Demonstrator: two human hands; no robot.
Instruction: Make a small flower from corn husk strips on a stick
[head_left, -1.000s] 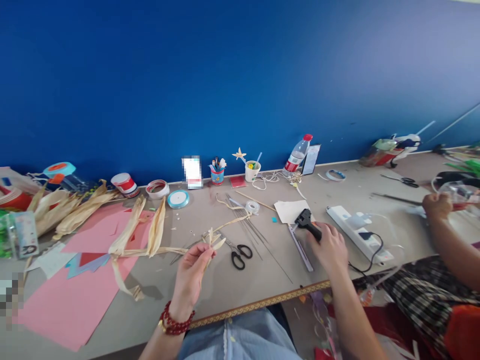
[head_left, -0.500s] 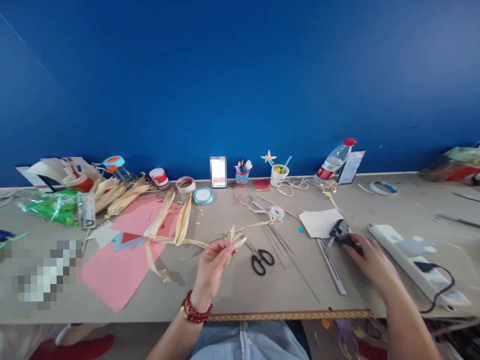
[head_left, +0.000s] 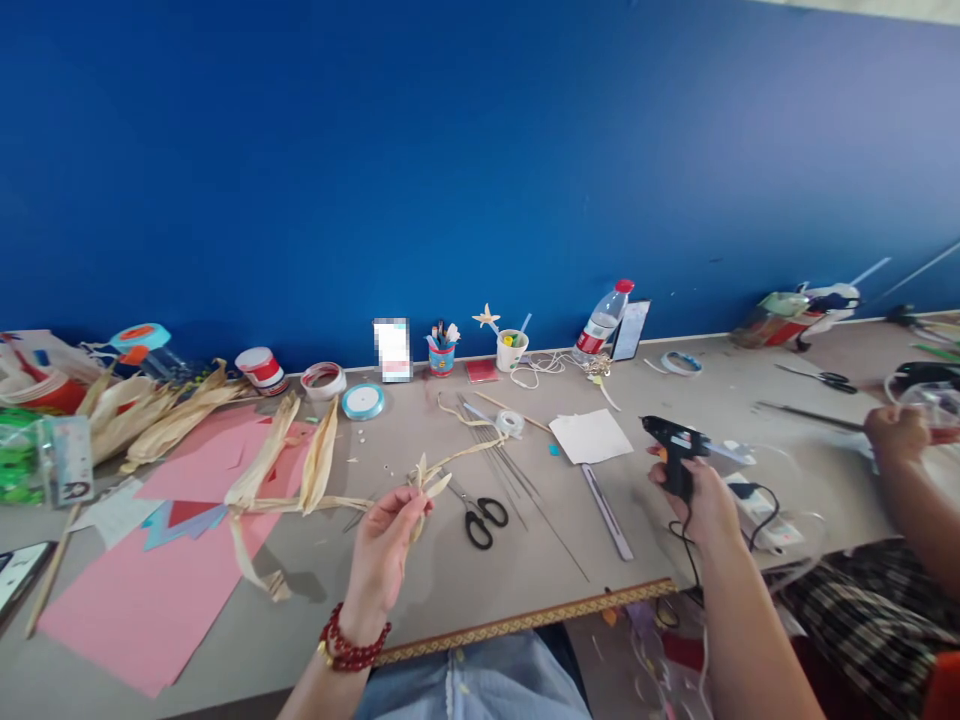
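My left hand (head_left: 391, 535) pinches a small flower of pale corn husk (head_left: 425, 480), its pointed petals sticking out above the fingertips. In my right hand (head_left: 705, 505) is a black hot glue gun (head_left: 679, 452), raised off the table with its nozzle toward the left; a glue stick shows at its back and a cord hangs below. Black-handled scissors (head_left: 484, 520) lie right of my left hand, blades partly hidden. A white sheet of paper (head_left: 592, 437) and a pale utility knife (head_left: 607, 512) lie left of the glue gun.
Pink paper (head_left: 142, 610) and corn husks (head_left: 259, 455) cover the left side. Thin wires (head_left: 517, 475) lie mid-table. Along the wall stand a cup (head_left: 512, 352) with a husk flower and a bottle (head_left: 604, 320). A power strip (head_left: 765, 520) and another person's hand (head_left: 896, 435) are at right.
My right hand has lifted the glue gun off the table and holds it by the handle, nozzle leftward. The view has swung right, bringing another person's arm in. My left hand keeps the flower.
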